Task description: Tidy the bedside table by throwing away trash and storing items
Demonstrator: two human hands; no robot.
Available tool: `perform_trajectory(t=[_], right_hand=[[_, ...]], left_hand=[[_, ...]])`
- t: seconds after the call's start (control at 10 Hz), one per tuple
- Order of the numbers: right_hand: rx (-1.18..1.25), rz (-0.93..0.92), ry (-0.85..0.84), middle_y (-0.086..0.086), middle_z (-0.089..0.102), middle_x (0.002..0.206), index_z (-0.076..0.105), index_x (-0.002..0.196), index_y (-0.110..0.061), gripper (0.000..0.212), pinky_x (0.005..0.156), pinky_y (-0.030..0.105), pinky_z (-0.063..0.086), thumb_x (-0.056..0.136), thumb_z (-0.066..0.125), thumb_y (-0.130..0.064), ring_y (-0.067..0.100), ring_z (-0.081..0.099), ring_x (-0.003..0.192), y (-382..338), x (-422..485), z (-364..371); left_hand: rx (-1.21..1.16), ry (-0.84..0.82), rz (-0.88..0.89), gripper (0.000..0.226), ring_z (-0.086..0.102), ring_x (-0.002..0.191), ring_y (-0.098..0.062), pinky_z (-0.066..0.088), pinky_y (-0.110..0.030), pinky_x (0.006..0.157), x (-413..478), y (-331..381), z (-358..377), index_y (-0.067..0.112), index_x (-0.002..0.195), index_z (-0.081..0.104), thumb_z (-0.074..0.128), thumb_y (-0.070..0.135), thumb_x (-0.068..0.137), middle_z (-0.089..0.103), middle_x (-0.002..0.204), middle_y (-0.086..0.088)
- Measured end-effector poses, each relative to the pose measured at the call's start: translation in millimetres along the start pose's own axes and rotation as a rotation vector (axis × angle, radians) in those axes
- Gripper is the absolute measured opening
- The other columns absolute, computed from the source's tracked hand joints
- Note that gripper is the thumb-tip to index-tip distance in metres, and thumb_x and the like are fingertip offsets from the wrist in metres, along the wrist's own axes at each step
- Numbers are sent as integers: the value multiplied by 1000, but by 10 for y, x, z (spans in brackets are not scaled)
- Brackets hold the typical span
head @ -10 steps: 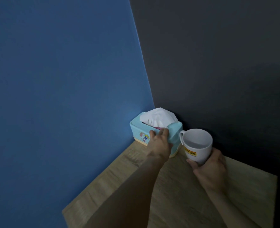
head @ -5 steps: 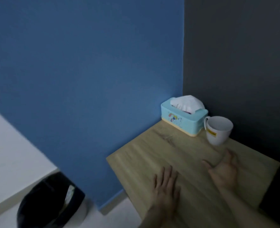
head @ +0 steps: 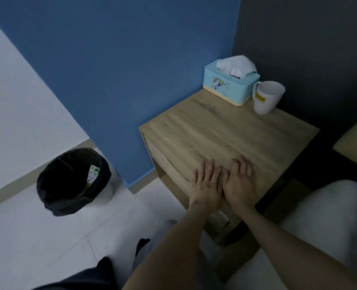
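At the near edge of the bedside table (head: 225, 130), the fingers (head: 208, 170) of the left hand (head: 206, 188) lay straight and slightly spread, flat on the wood. The right hand (head: 240, 185) lay touching it, fingers likewise straight, holding nothing. In the far corner, against the blue wall (head: 131, 59), stood the tissue box (head: 225, 88), with the white mug (head: 266, 99) upright just beside it. Left of the table, on the floor (head: 47, 237), stood a black-lined bin (head: 68, 185) with some trash (head: 93, 173) inside.
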State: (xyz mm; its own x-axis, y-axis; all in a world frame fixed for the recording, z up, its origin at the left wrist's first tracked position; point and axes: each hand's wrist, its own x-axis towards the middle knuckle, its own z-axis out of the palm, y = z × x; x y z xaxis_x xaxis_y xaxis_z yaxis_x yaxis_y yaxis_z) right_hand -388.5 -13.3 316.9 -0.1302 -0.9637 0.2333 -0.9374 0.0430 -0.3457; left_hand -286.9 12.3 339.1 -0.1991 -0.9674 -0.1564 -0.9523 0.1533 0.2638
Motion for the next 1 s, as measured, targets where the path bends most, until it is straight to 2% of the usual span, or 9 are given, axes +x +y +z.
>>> perform_trajectory(t=[0.1,0.2,0.3,0.5,0.6,0.7,0.8,0.9,1.0], right_hand=[[-44,7,-23,16,52,133,52,119,-8,37,104,43,36,88,45,-28,31,43,126,-13,21,-15],[-78,19,-23,13,53,131,51,118,-11,36,99,40,40,87,49,-28,29,46,122,-26,61,-8],[-85,51,-49,11,53,132,51,120,-12,37,95,36,42,86,52,-28,26,48,120,-49,61,-47],[-41,118,-89,10,51,131,53,118,-12,41,95,37,42,86,38,-34,25,47,117,-68,77,-94],[-81,153,-71,13,55,119,55,109,-11,36,87,37,41,85,41,-34,28,50,105,-87,85,-108],[-115,155,-48,17,58,101,57,95,-8,29,78,38,44,84,43,-32,32,52,91,-122,102,-110],[-248,289,-98,22,60,100,58,90,-5,29,77,43,48,87,41,-28,36,54,90,-273,-34,-114],[-238,448,-360,26,38,142,46,126,2,59,107,48,31,82,57,-35,41,32,133,-709,-379,-78],[-123,530,-544,22,17,154,31,139,0,80,113,47,21,79,61,-42,36,12,143,-945,-550,-178]], left_hand=[[-170,316,36,49,12,147,-25,2,-40,120,-24,-66,248,21,142,37,31,34,94,27,155,-4],[-283,423,65,44,27,143,-25,12,-42,118,43,-101,339,20,130,53,39,29,89,43,147,-5],[-305,409,61,43,30,141,-25,17,-44,116,42,-123,370,18,128,56,40,30,89,45,145,-6],[-155,84,81,55,19,144,-34,10,-49,113,30,-152,227,13,138,39,45,39,89,32,152,-14],[-137,38,97,60,21,143,-37,15,-52,113,40,-159,136,11,139,37,36,43,87,32,151,-17],[-95,-42,122,60,29,139,-40,29,-56,111,63,-167,58,9,137,40,28,44,89,37,148,-19],[-34,-150,216,62,25,140,-42,29,-58,110,40,-248,-62,6,140,36,30,45,92,29,151,-20],[12,-329,418,71,19,144,-35,20,-48,117,111,-638,-374,10,144,32,46,43,83,24,155,-14],[-34,-561,431,59,12,147,-27,16,-45,119,-20,-843,-684,18,147,24,44,31,93,16,159,-4]])
